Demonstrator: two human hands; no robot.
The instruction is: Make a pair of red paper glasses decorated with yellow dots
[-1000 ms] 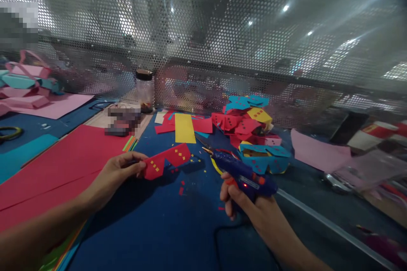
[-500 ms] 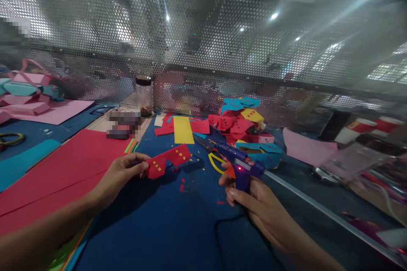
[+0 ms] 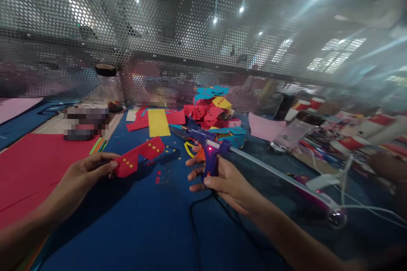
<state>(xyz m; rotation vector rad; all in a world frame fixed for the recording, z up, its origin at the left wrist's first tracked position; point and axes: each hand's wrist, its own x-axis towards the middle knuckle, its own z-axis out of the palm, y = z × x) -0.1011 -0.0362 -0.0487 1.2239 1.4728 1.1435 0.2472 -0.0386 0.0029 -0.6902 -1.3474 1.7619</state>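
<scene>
My left hand [image 3: 81, 173] pinches the near end of a red paper piece with small yellow squares [image 3: 140, 159], held just above the blue mat. My right hand [image 3: 219, 178] is wrapped round the grip of a blue glue gun [image 3: 208, 146], held upright with its red light on and its nozzle pointing left toward the paper. The gun's black cord [image 3: 203, 220] trails down toward me. Yellow-handled scissors [image 3: 187, 142] lie just behind the gun.
A pile of red, teal and yellow paper pieces [image 3: 213, 112] sits behind the gun, with a yellow sheet [image 3: 158, 122] beside it. Red card [image 3: 34, 165] lies at left, a jar [image 3: 108, 87] stands at the mesh wall. Cups, a clear tube and clutter fill the right.
The view has swung to the right. My right hand has turned the glue gun upright and brought it nearer the red paper. My left hand still holds the paper.
</scene>
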